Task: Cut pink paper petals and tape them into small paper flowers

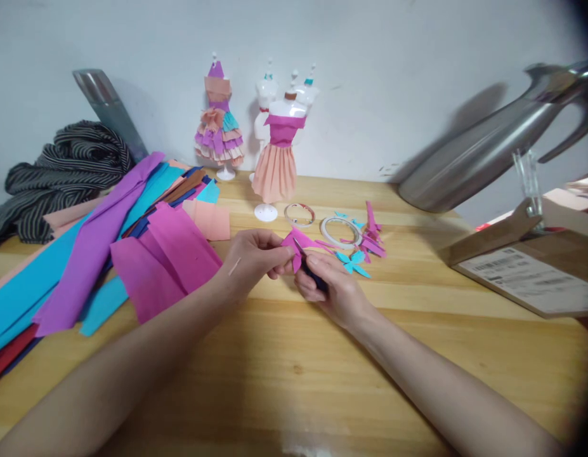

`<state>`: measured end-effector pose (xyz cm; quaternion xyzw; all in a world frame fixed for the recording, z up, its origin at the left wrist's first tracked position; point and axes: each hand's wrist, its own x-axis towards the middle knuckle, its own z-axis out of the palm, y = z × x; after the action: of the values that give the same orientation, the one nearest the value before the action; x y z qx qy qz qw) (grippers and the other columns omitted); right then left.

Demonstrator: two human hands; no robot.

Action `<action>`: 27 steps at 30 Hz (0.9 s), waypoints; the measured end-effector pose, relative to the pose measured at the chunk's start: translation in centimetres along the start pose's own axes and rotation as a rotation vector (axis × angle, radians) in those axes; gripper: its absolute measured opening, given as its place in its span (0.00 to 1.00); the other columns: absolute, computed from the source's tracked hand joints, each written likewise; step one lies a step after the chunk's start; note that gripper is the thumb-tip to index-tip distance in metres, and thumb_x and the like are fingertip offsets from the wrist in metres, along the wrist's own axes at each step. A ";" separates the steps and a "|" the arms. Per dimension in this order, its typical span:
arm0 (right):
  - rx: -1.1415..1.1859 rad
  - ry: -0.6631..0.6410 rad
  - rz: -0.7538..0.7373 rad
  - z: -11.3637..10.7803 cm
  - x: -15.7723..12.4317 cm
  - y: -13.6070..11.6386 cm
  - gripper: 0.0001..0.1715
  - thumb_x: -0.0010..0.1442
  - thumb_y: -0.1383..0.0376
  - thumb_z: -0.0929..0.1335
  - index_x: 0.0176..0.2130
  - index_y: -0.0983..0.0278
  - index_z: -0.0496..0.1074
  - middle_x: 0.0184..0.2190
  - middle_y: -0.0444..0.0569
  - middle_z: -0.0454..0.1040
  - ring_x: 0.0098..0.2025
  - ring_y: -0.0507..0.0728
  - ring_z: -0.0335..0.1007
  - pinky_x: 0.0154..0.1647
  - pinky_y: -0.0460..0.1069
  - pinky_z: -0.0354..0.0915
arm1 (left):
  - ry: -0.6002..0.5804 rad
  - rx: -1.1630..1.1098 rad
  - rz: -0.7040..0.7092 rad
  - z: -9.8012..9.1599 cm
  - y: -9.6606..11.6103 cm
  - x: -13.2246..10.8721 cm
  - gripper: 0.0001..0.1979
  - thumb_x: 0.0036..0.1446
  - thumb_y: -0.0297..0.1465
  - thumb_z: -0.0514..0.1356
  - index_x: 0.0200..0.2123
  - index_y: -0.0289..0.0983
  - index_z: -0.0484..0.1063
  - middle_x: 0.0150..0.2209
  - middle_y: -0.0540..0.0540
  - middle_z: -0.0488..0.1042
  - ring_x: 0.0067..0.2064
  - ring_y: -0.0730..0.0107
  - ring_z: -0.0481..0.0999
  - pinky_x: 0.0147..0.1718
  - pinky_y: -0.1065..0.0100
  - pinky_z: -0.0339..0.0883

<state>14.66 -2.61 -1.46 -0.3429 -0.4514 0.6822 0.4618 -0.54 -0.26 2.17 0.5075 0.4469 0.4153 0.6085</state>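
My left hand (255, 257) pinches a small piece of magenta crepe paper (298, 238) above the table. My right hand (336, 285) is closed round the dark handles of a small pair of scissors (314, 275), whose blades lie against the paper. Just right of the hands are a turquoise paper flower shape (353, 262) and a pile of magenta scraps (372, 238). Behind them lie a roll of white tape (341, 232) and a thinner ring-shaped roll (300, 215). A mini mannequin in a magenta and peach paper dress (277, 158) stands beyond.
Folded crepe paper in several colours (84, 266) covers the left side, beside a striped cloth (75, 165) and a leaning bottle (108, 111). More mannequins (220, 127) stand by the wall. On the right are a steel jug (479, 146) and a cardboard box (536, 260).
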 end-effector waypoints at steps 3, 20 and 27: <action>0.004 0.013 -0.024 0.0 0.0 0.1 0.19 0.55 0.54 0.68 0.24 0.64 0.62 0.16 0.38 0.54 0.15 0.45 0.42 0.15 0.44 0.36 | 0.028 -0.009 -0.005 0.3 -0.2 -0.3 0.07 0.42 0.30 0.63 0.18 0.33 0.71 0.15 0.51 0.68 0.19 0.81 0.63 0.19 0.76 0.58; 0.019 0.033 -0.066 0.0 -0.3 1.6 0.20 0.59 0.52 0.65 0.30 0.67 0.69 0.17 0.39 0.56 0.16 0.45 0.44 0.16 0.44 0.38 | 0.220 -0.083 -0.050 1.9 -0.8 -1.5 0.10 0.44 0.28 0.61 0.14 0.34 0.69 0.12 0.54 0.61 0.16 0.83 0.56 0.17 0.75 0.48; -0.022 0.007 -0.098 -0.2 -0.4 1.7 0.19 0.61 0.53 0.65 0.29 0.66 0.67 0.18 0.39 0.57 0.17 0.45 0.44 0.16 0.45 0.38 | 0.253 -0.107 -0.002 2.2 -1.1 -1.8 0.10 0.44 0.28 0.62 0.15 0.34 0.69 0.12 0.55 0.61 0.17 0.83 0.56 0.18 0.75 0.50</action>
<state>14.39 -3.20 -3.10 -0.3277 -0.4736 0.6526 0.4924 1.16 -2.68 1.53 0.4173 0.4977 0.4986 0.5741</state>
